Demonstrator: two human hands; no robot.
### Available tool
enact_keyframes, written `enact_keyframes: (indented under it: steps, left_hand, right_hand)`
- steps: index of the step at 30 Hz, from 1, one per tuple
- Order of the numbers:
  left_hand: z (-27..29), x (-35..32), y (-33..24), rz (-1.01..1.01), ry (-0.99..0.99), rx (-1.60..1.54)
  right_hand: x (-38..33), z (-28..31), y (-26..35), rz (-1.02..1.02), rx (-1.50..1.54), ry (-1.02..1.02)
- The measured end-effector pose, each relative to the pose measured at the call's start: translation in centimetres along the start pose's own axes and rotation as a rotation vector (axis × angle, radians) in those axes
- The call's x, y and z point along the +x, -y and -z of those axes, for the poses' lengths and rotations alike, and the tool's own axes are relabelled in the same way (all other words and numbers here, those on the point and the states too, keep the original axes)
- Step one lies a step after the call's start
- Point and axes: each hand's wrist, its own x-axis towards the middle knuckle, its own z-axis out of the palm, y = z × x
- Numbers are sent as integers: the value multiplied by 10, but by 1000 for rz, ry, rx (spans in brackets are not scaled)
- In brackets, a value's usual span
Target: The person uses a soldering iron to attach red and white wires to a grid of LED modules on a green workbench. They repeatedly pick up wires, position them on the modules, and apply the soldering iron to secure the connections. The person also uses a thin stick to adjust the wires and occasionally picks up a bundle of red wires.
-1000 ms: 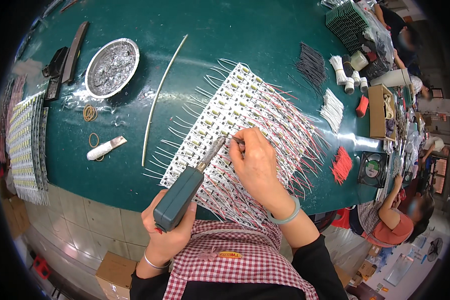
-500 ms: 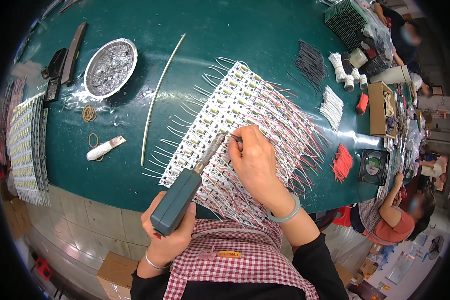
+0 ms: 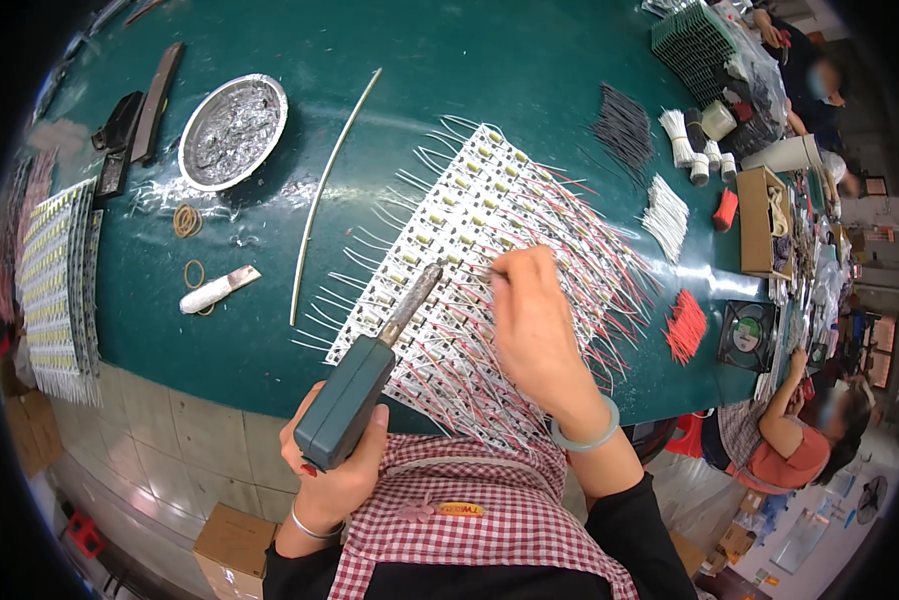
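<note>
My left hand (image 3: 338, 450) is wrapped around a dark green soldering iron (image 3: 345, 400), whose blackened tip points up and to the right. That tip sits over a panel of white circuit boards (image 3: 448, 215), close to a row of its small parts. White wires stick out along the panel's left edge, and red and white wires fan out on its right. Over the wired side is my right hand (image 3: 537, 325), its fingers curled together at the fingertips. A thin wire may be between them, but it cannot be made out.
At the left stand a metal bowl (image 3: 234, 132) of solder scraps, rubber bands (image 3: 187, 221), a wrapped white stick (image 3: 218, 290) and stacked boards (image 3: 60, 290). Black wires (image 3: 624, 134), white wires (image 3: 665, 218) and red wires (image 3: 685, 326) lie right, near a fan (image 3: 748, 333). Other people sit beyond.
My right hand has moved right, away from the iron's tip, and its fingers have drawn back from the joint. The iron has shifted only slightly. The view has turned a little.
</note>
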Motion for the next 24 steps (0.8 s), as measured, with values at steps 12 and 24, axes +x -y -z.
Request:
enact_keyframes:
  steps: [12,24]
  left_hand:
    - [6,-5,-2,35,-39,-30]
    - [12,-11,0,76,30,-10]
  right_hand:
    - [-9,-3,17,6,213,11]
    - [-7,-26,12,-7,150,5]
